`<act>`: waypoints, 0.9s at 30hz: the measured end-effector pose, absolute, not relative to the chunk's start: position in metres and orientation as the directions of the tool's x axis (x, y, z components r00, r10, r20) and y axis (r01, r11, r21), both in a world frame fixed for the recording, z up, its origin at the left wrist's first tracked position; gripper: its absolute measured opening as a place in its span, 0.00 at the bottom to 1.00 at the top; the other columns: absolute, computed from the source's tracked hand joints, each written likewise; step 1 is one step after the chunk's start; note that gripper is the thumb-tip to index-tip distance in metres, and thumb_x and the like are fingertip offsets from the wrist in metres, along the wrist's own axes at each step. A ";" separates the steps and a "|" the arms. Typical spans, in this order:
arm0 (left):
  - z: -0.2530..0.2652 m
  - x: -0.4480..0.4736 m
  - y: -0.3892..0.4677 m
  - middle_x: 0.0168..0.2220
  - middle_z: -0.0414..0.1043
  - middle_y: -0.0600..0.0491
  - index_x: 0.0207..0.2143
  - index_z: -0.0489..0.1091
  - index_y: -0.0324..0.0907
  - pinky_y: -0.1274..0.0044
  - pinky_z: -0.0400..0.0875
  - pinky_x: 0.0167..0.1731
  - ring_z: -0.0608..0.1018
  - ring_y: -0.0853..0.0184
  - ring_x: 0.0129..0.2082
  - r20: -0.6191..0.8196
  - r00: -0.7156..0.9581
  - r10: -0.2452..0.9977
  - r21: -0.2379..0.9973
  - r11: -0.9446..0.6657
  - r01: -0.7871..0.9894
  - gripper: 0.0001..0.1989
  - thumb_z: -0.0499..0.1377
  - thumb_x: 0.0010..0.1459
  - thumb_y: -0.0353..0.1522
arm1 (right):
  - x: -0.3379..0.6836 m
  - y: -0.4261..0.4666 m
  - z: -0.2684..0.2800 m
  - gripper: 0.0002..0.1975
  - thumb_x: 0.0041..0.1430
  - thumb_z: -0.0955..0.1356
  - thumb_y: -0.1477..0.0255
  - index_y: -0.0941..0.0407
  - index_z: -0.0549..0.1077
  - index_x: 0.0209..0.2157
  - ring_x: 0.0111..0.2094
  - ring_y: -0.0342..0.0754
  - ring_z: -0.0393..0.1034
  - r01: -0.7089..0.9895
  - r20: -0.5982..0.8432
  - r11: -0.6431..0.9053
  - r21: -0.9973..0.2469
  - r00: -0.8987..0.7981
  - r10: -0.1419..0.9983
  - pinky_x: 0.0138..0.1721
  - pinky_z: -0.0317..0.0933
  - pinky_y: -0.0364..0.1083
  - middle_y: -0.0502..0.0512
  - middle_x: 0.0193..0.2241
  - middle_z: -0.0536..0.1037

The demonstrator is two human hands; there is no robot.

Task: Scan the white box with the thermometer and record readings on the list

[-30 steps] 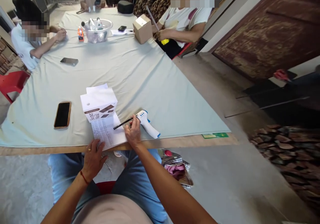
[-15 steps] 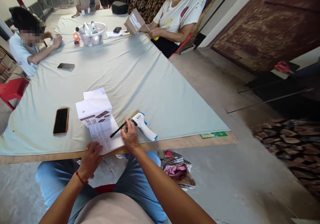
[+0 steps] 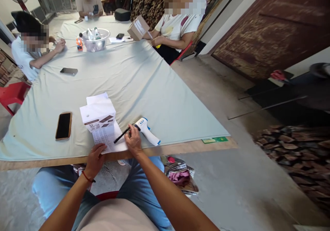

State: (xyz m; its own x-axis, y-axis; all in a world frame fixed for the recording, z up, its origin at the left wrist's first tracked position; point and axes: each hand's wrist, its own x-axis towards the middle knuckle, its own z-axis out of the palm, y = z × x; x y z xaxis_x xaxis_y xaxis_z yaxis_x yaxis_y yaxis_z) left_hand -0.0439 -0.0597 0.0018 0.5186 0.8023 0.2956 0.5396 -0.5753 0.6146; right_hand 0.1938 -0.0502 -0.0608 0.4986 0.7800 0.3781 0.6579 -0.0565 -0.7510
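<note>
A black pen (image 3: 121, 135) is held in my right hand (image 3: 134, 140), its tip slanting down to the left over a sheet of handwritten paper (image 3: 110, 138). That hand rests at the right side of the paper. My left hand (image 3: 95, 159) is at the paper's lower left corner by the table edge, fingers curled over it; the thumb's position is unclear. A white printed box (image 3: 99, 112) stands across the upper part of the paper. Close beyond my right hand lies a white and blue infrared thermometer (image 3: 147, 131).
A dark phone (image 3: 63, 125) lies left of the box, another phone (image 3: 68, 71) further off. A plastic basin (image 3: 96, 44) with bottles stands on the cloth-covered table (image 3: 144, 83). Several people sit around; one (image 3: 175, 28) is beside a cardboard box (image 3: 139, 27).
My left hand has shifted slightly down and left along the paper's edge. The right hand keeps the pen in nearly the same place. The camera view has moved a little.
</note>
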 end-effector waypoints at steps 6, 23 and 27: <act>-0.016 -0.045 -0.053 0.44 0.79 0.46 0.43 0.76 0.41 0.67 0.77 0.47 0.80 0.62 0.46 0.408 0.530 0.743 0.657 -0.642 0.395 0.14 0.56 0.57 0.23 | 0.191 -0.047 -0.055 0.25 0.54 0.62 0.73 0.59 0.70 0.54 0.40 0.52 0.69 0.619 0.337 -0.086 -0.781 0.534 0.776 0.48 0.68 0.56 0.63 0.43 0.74; -0.027 -0.044 -0.049 0.40 0.79 0.47 0.38 0.76 0.41 0.65 0.78 0.44 0.80 0.61 0.43 0.407 0.525 0.748 0.635 -0.645 0.426 0.15 0.57 0.50 0.20 | 0.212 0.034 0.002 0.36 0.41 0.72 0.77 0.58 0.69 0.56 0.59 0.62 0.64 0.734 0.210 -0.072 -0.676 0.286 0.935 0.59 0.59 0.60 0.68 0.56 0.71; -0.023 -0.043 -0.047 0.39 0.80 0.47 0.36 0.77 0.41 0.65 0.78 0.44 0.81 0.61 0.42 0.374 0.518 0.769 0.669 -0.611 0.423 0.12 0.58 0.52 0.22 | 0.189 0.042 0.018 0.44 0.37 0.77 0.74 0.55 0.65 0.60 0.55 0.58 0.69 0.389 0.245 0.188 -0.902 0.102 0.964 0.56 0.65 0.58 0.60 0.54 0.74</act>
